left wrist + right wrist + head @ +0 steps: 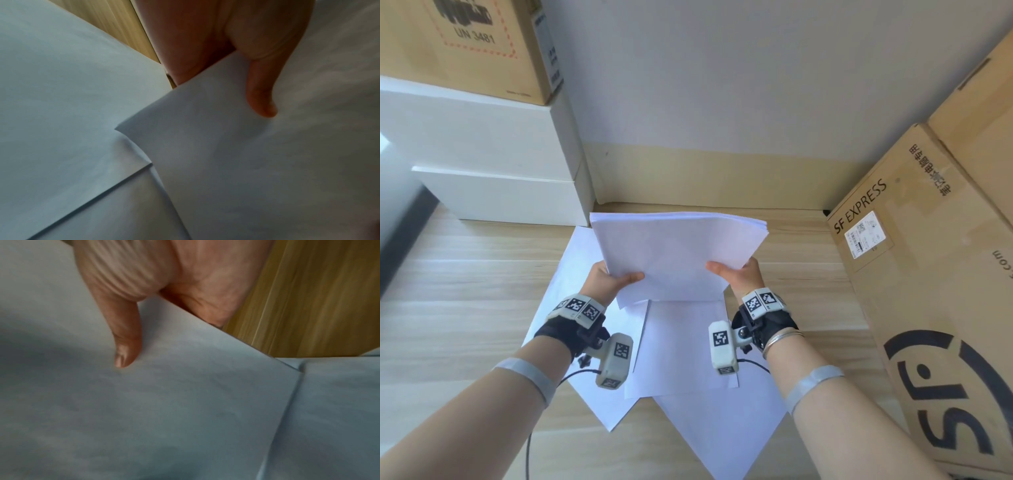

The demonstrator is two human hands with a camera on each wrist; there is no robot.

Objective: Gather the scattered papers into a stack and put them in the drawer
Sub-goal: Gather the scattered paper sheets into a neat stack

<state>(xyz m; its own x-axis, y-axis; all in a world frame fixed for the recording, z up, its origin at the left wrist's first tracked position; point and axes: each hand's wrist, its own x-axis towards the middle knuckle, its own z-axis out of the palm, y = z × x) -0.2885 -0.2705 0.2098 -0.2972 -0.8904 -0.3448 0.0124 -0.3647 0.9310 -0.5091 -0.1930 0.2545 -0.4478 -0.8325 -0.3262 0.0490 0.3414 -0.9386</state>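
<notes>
Both hands (616,279) (739,274) pinch a paper stack (678,253) above the wooden floor (465,274).

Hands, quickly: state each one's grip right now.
Left hand: grips the paper stack, thumb on top.
Right hand: grips the same stack, thumb on top.

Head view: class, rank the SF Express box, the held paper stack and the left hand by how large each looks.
1. SF Express box, though it sits close to the camera
2. Held paper stack
3. Left hand
</notes>
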